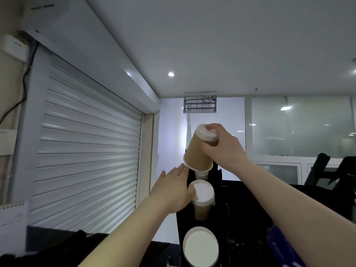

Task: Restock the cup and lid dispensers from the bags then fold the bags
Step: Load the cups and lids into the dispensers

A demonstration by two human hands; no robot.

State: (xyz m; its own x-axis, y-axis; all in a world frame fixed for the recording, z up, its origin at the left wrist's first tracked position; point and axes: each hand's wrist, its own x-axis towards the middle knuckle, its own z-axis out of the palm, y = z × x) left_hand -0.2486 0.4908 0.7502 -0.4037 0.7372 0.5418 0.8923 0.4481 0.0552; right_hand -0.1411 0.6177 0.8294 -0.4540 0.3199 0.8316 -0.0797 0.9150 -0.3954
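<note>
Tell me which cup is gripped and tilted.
The far brown cup, gripped bottom-up in the right hand over the dispenser. The middle cup and the near cup sit in their slots.

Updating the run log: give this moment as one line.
right hand: holds brown cup tilted over dispenser | left hand: touches dispenser

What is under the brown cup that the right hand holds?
The end of a pale cup stands up from the black dispenser's far slot, just below the brown cup in the right hand. The dispenser walls hide its lower part.
</note>
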